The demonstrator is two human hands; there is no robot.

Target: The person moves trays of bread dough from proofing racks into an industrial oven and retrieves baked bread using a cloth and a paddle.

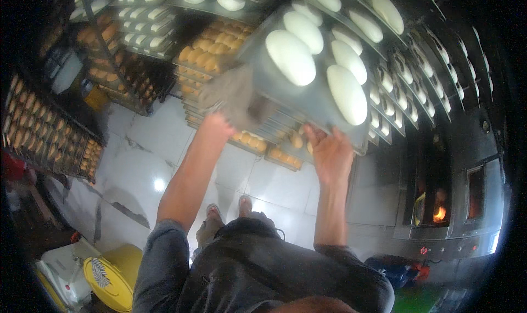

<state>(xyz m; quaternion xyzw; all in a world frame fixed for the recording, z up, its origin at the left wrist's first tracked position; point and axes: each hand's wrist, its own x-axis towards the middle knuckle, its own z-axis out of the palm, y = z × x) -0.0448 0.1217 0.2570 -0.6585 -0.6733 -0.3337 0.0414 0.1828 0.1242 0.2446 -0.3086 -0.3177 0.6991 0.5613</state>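
Left hand (219, 123): we gripped the baking tray (263, 71) through a grey cloth (233, 96), likely against heat
Right hand (329, 151): we clasped the tray's near edge bare, keeping the raw dough ovals (291, 56) level

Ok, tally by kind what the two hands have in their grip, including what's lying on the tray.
metal tray: 1
grey cloth: 1
white dough pieces on the tray: 6 in view
Total: 8
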